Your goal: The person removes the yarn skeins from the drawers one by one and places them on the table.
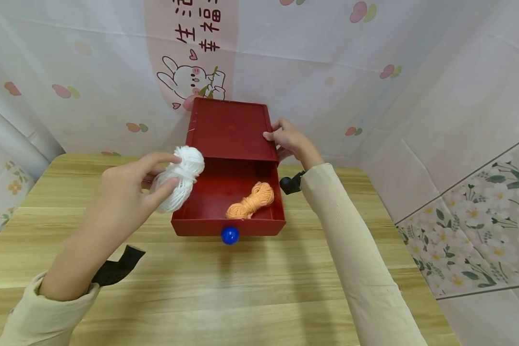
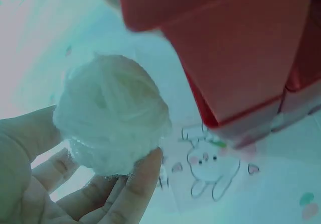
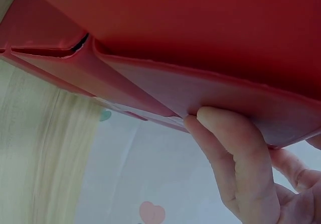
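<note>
A skein of white yarn (image 1: 189,166) is pinched between the thumb and fingers of my left hand (image 1: 134,185), held up beside the left wall of the open drawer (image 1: 203,194). The left wrist view shows the white yarn (image 2: 110,113) end-on, apart from the red plastic. Inside the drawer, toward its right front, lies a skein of orange yarn (image 1: 252,201). A blue round knob (image 1: 229,235) sits on the drawer's front. My right hand (image 1: 289,139) holds the right side of the red box (image 1: 231,129), its thumb on the top edge; the right wrist view shows fingers (image 3: 235,148) against the side wall.
The box stands on a wooden table (image 1: 242,298), close to a printed curtain (image 1: 311,62) at the back. A tiled wall (image 1: 471,216) rises on the right. Black straps (image 1: 118,266) show at both wrists.
</note>
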`<state>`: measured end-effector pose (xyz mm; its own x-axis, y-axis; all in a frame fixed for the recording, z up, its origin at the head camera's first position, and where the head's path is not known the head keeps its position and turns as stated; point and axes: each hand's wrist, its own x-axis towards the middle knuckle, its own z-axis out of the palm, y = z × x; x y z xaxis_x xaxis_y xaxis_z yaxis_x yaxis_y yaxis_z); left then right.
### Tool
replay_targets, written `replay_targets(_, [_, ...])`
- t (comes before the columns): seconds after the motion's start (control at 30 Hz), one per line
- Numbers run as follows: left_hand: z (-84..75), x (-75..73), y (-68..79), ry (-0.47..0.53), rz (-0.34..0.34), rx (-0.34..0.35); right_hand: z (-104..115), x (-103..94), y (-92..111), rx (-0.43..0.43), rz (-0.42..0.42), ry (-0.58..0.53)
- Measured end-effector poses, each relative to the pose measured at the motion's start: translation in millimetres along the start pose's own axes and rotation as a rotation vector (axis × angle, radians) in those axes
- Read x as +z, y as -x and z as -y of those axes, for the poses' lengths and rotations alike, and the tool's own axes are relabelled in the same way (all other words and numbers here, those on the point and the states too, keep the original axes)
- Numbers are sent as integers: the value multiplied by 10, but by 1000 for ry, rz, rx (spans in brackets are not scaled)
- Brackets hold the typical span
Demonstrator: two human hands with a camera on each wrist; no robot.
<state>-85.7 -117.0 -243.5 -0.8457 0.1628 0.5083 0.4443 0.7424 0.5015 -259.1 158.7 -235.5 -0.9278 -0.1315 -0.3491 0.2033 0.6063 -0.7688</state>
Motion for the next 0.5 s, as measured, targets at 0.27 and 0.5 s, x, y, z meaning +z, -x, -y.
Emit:
replay_targets(0.27, [233, -95, 199, 63, -39, -99, -7, -6, -3, -2, 1, 3])
replay_targets(0.5, [502, -5, 338, 48, 17, -217, -4, -4, -1, -4, 3, 0])
